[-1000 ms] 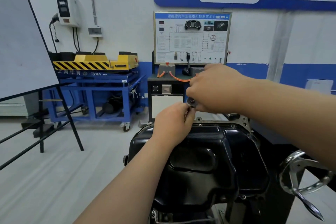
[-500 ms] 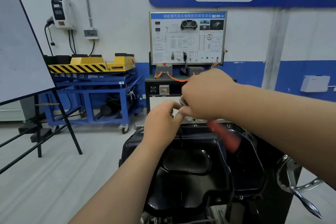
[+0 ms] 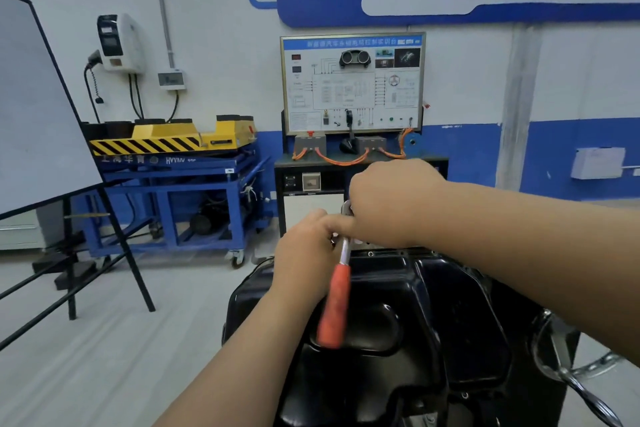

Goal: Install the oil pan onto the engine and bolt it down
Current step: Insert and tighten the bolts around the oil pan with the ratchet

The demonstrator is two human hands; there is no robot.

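Observation:
The black oil pan (image 3: pixel 408 315) lies on the engine, which is mounted on a stand in front of me. A ratchet wrench (image 3: pixel 336 302) with a red-orange handle points toward me from the pan's far edge, its metal head hidden between my hands. My right hand (image 3: pixel 391 204) is closed over the ratchet's head. My left hand (image 3: pixel 308 253) grips the shaft just below the head, thumb touching the right hand. The bolt under the tool is hidden.
The stand's chrome handwheel (image 3: pixel 568 367) sticks out at the lower right. A black training console with a wiring board (image 3: pixel 353 83) stands just beyond the engine. A blue cart with a yellow lift (image 3: pixel 173 163) is to the left, and a whiteboard easel (image 3: pixel 41 107) at far left.
The ratchet's red handle has swung from the right side of the pan round toward me and to the left. Both hands stay at the ratchet's head.

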